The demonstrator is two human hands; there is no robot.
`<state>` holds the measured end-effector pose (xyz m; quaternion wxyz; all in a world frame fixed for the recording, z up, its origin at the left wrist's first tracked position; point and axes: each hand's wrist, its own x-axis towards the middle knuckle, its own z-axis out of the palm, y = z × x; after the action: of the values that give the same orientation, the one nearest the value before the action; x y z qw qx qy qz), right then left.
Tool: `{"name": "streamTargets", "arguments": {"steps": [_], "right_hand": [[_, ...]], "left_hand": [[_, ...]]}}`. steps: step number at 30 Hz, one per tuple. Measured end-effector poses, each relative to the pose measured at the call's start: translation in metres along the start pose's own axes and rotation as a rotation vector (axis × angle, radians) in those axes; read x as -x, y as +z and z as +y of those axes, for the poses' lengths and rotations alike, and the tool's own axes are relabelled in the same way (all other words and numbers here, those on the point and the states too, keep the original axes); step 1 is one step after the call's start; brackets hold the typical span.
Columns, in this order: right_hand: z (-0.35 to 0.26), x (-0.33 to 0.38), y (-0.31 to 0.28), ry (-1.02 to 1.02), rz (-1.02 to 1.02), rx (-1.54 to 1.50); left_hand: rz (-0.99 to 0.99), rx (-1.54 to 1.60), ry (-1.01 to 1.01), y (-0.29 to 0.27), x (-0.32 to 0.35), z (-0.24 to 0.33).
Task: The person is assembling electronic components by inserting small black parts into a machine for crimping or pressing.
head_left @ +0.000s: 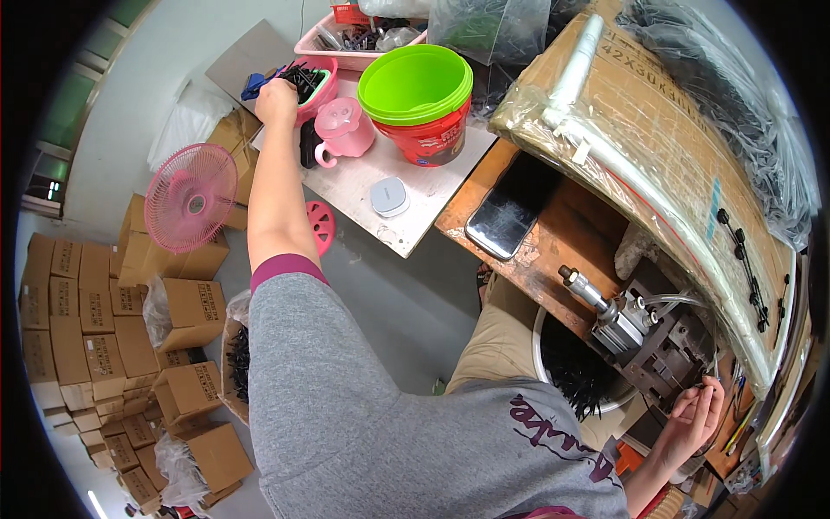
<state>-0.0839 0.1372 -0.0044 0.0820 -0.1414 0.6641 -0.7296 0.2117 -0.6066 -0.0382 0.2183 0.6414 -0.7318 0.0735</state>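
Note:
My left hand (277, 101) reaches out to the far left, at a pink bowl (331, 86) heaped with thin black parts (304, 80). Its back faces me and the fingers are mostly hidden; a dark blue object (256, 85) lies right beside them. At the lower right, my right hand (694, 413) is beside a dark metal fixture (664, 363) with a silver pneumatic cylinder (618, 329). Thumb and fingertips are pinched together at the fixture's edge, and what is between them is too small to make out.
A pink lidded cup (343, 128), a red bucket with a green rim (415, 95) and a pale square case (389, 197) stand on the white table. A phone (510, 208) lies on the wooden bench (467, 203). A large wrapped carton (640, 130) borders the right. A pink fan (192, 197) stands left.

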Motion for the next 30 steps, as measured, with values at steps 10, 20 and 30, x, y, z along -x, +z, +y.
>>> {"name": "streamTargets", "arguments": {"steps": [10, 20, 30], "right_hand": [[-0.003, 0.011, 0.010, 0.023, 0.017, 0.040], [-0.001, 0.004, 0.039, 0.204, -0.307, -0.118], [-0.005, 0.003, 0.017, 0.131, -0.348, -0.314]], "left_hand": [[0.518, 1.127, 0.183, -0.141, 0.031, 0.078], [-0.771, 1.443, 0.593, -0.232, 0.363, 0.229], [-1.314, 1.374, 0.645, -0.235, 0.479, 0.268]]}}
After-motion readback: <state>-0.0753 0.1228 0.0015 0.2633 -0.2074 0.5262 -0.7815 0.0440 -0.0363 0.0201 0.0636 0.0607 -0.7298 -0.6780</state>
